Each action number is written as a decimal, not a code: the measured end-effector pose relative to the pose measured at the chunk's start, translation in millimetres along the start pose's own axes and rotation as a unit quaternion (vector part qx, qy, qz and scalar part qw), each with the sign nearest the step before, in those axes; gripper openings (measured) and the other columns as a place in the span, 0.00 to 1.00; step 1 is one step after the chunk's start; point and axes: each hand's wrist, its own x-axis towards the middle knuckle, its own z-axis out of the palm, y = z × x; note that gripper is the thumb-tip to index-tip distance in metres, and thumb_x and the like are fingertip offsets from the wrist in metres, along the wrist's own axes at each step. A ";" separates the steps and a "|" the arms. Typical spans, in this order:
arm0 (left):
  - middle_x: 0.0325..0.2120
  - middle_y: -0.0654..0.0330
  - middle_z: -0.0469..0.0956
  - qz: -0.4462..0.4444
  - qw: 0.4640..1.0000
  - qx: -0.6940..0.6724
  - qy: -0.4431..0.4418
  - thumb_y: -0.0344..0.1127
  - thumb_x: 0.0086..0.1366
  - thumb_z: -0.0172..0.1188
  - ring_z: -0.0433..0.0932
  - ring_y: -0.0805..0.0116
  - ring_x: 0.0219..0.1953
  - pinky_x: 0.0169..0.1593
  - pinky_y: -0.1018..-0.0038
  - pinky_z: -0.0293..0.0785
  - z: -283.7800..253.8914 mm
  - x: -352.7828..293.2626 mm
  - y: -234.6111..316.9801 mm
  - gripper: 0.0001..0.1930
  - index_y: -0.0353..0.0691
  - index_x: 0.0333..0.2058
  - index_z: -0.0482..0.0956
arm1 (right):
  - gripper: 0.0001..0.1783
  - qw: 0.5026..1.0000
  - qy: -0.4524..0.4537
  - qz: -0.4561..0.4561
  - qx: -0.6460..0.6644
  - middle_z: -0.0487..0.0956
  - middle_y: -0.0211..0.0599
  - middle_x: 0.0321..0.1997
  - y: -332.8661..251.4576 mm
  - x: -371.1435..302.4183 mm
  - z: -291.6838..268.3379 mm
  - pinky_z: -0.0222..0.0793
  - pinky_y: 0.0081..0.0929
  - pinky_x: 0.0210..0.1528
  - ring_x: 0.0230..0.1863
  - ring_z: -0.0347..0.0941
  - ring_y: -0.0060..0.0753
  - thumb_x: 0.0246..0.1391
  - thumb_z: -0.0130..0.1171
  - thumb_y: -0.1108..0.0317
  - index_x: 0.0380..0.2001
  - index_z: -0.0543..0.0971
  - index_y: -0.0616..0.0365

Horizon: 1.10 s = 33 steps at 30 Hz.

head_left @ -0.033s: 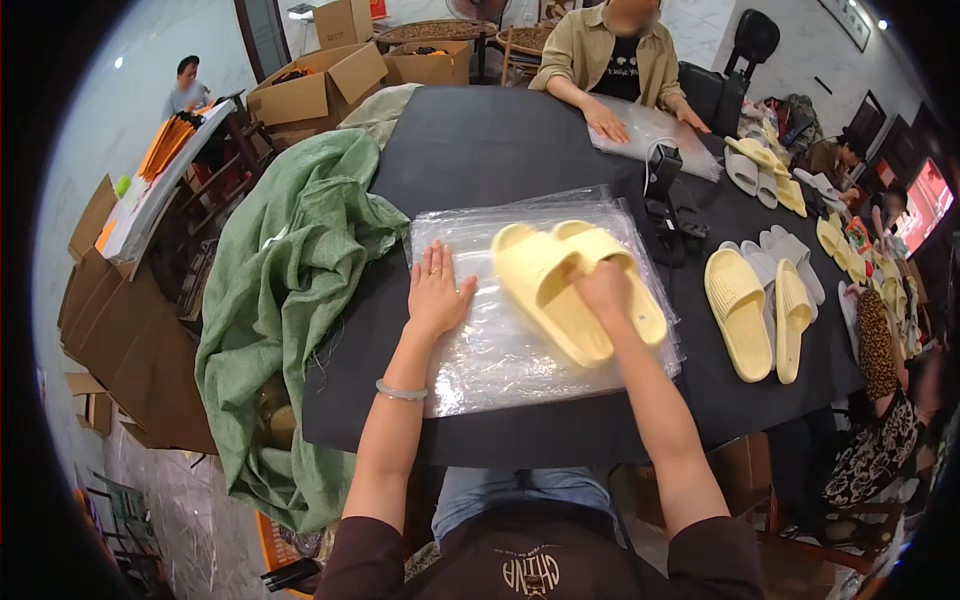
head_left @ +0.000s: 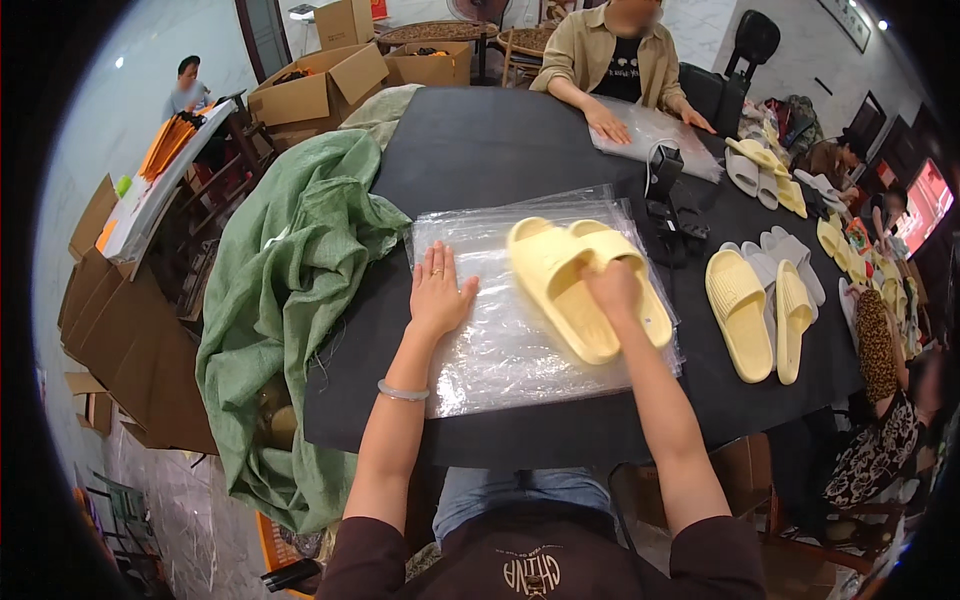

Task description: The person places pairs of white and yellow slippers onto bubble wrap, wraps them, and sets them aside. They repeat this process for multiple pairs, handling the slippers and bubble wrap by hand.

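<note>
My left hand lies flat with fingers stretched out on the left part of a stack of clear plastic bags. Over the right part of the stack, my right hand grips a pair of pale yellow slippers at their inner edges, where the two meet. Its fingertips are hidden between the slippers, whose toe ends point away from me. The bags look shiny and creased under both hands.
More yellow slippers and grey slippers lie on the black table at right. A black device with a cable stands behind them. Green cloth drapes the left edge. Across the table, a person's hands rest on plastic bags.
The yellow slippers and my right hand have shifted slightly to the right over the bags. My left hand has stayed in place.
</note>
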 end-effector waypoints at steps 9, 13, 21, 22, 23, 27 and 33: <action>0.61 0.51 0.60 -0.025 0.991 -0.070 0.111 0.50 0.65 0.45 0.48 0.56 0.67 0.66 0.56 0.44 -3.6 8.6 -3.7 0.28 0.38 0.58 0.63 | 0.26 0.992 -0.006 -0.016 0.124 0.79 0.55 0.24 -29.7 21.5 -4.4 0.71 0.39 0.31 0.28 0.77 0.51 0.44 0.61 0.50 0.26 0.80 0.69; 0.60 0.53 0.61 0.026 0.999 0.009 0.024 0.43 0.62 0.46 0.52 0.55 0.66 0.66 0.55 0.44 -9.1 -1.8 3.4 0.26 0.43 0.59 0.64 | 0.23 0.980 -0.114 -0.112 0.120 0.79 0.55 0.29 -93.5 -8.5 32.7 0.72 0.41 0.33 0.30 0.77 0.52 0.46 0.60 0.54 0.26 0.78 0.69; 0.65 0.56 0.51 -0.013 0.997 0.068 -0.018 0.45 0.67 0.37 0.47 0.61 0.68 0.66 0.57 0.43 -16.9 1.1 6.8 0.27 0.41 0.62 0.57 | 0.28 0.990 -0.026 -0.120 0.076 0.72 0.55 0.50 -67.0 1.3 35.2 0.70 0.40 0.45 0.45 0.73 0.52 0.50 0.58 0.48 0.37 0.77 0.68; 0.65 0.57 0.51 -0.031 0.998 0.060 -0.008 0.46 0.68 0.36 0.47 0.61 0.68 0.66 0.58 0.43 -11.5 1.9 2.6 0.27 0.41 0.62 0.57 | 0.28 0.992 -0.017 -0.108 0.066 0.72 0.55 0.50 -57.4 2.4 30.4 0.70 0.41 0.45 0.45 0.72 0.52 0.50 0.58 0.48 0.36 0.77 0.68; 0.65 0.57 0.51 -0.026 0.998 0.056 -0.010 0.48 0.68 0.35 0.47 0.62 0.68 0.66 0.58 0.43 -8.1 3.9 2.7 0.27 0.41 0.63 0.56 | 0.28 0.994 -0.005 -0.095 0.056 0.72 0.55 0.50 -47.3 4.4 23.8 0.70 0.41 0.45 0.46 0.72 0.51 0.50 0.57 0.48 0.36 0.77 0.68; 0.66 0.58 0.51 -0.021 0.999 0.048 -0.007 0.49 0.68 0.36 0.48 0.62 0.68 0.66 0.58 0.43 -5.4 5.0 1.1 0.28 0.41 0.63 0.56 | 0.26 0.998 0.005 -0.049 0.029 0.71 0.53 0.49 -22.0 6.2 10.3 0.69 0.42 0.47 0.48 0.70 0.51 0.50 0.58 0.51 0.36 0.78 0.68; 0.65 0.57 0.51 -0.012 0.998 0.057 0.004 0.48 0.68 0.36 0.49 0.61 0.67 0.66 0.57 0.44 -1.3 4.0 0.7 0.28 0.41 0.63 0.56 | 0.29 0.999 0.017 -0.048 0.010 0.76 0.54 0.36 4.1 12.3 -4.0 0.72 0.42 0.39 0.37 0.75 0.52 0.50 0.57 0.46 0.29 0.78 0.69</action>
